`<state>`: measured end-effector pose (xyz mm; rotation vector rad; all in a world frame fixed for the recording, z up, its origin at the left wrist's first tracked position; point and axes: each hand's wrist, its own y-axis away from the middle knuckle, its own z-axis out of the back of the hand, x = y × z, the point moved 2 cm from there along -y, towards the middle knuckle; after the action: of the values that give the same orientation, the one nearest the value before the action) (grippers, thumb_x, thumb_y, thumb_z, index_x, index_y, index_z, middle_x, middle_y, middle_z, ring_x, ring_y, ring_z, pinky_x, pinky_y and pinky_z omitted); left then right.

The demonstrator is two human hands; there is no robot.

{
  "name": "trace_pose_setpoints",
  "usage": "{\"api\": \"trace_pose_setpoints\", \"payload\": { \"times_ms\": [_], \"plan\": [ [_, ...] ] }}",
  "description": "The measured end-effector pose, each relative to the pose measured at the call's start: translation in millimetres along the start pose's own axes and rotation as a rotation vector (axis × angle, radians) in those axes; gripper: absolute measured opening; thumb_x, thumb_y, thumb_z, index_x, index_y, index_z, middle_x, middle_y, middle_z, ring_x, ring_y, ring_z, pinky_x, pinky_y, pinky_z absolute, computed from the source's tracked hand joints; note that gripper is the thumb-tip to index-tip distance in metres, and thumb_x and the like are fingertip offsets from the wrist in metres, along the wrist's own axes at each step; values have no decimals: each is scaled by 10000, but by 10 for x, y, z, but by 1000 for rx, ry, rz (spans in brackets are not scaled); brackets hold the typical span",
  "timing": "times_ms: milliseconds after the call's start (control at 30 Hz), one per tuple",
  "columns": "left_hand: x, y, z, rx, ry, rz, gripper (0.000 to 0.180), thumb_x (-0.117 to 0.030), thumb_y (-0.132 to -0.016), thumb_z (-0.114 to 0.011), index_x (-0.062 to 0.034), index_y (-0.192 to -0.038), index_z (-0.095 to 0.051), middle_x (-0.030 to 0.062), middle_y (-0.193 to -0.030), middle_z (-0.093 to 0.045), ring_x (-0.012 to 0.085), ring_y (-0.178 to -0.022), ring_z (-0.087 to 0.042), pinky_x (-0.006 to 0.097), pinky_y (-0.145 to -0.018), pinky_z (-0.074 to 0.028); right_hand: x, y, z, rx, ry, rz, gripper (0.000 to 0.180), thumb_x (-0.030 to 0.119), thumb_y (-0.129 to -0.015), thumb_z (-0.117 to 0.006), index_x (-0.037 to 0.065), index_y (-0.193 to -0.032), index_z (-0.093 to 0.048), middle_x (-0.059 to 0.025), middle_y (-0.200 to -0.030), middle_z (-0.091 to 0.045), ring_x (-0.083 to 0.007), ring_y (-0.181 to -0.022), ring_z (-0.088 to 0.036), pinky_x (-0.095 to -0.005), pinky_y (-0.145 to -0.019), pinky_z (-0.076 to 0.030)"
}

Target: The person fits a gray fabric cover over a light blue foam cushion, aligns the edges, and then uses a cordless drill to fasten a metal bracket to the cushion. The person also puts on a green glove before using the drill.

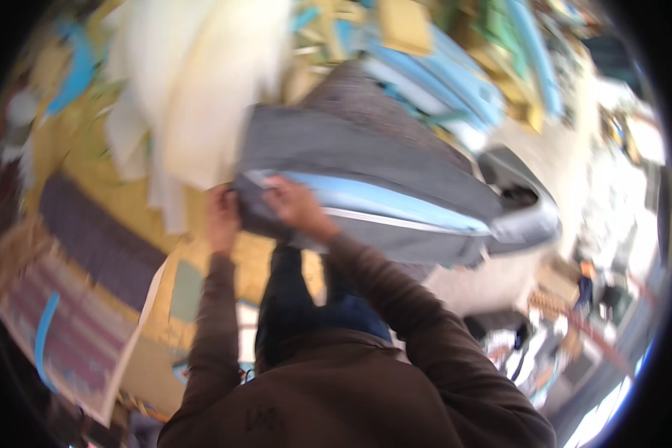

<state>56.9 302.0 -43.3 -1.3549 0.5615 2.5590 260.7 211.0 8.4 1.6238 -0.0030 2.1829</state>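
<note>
A long dark grey fabric cushion cover [358, 149] lies crosswise in front of me, gaping along a lengthwise slit. Light blue foam [388, 200] shows inside the slit, with a thin whitish strip along its near edge. At the cover's left end, my left hand [223, 216] has its fingers closed on the corner. My right hand [297, 207] pinches the fabric at the left end of the slit, just beside the foam. Motion blur hides the exact fingertip contact of both hands.
Behind the cover lies a brown-grey textured fabric [369, 97]. Blue and yellow foam pieces [440, 71] are heaped beyond it. White sheeting [205, 82] hangs at the far left. A striped rug-like piece [67, 313] lies at lower left; grey rolled material [526, 194] sits right.
</note>
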Motion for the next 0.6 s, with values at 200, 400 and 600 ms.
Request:
{"api": "trace_pose_setpoints", "payload": {
  "times_ms": [200, 400, 600],
  "plan": [
    [-833, -142, -3, -40, -318, -439, 378, -58, -1023, -756, -39, -1390, -663, 191, -1357, -699, 404, -1283, -651, 495, -1124, -516, -36, 982, 980, -447, 234, 121, 435, 65, -992, -762, 25, -1411, -653, -263, -1460, -686, -456, -1322, -680, -518, -1088, -575],
    [-2123, 100, -1153, 440, -238, -845, 355, -8, -950, -779, -55, -1294, -702, 140, -1356, -714, 382, -1310, -645, 488, -1131, -507, -1094, 2806, 2112, -1011, 305, -432, 468, 108, -1019, -731, 13, -1465, -623, -247, -1443, -694, -442, -1368, -654, -479, -1156, -512],
    [-2741, 893, -3096, 605, -323, -1141, 404, -63, -904, -819, -85, -1295, -717, 117, -1391, -681, 382, -1368, -579, 538, -1171, -452, -2704, 4365, 2916, -1601, 51, -830, 672, 383, -1040, -740, -52, -1508, -530, -309, -1506, -630, -471, -1425, -598, -492, -1213, -437]
  ]
}}
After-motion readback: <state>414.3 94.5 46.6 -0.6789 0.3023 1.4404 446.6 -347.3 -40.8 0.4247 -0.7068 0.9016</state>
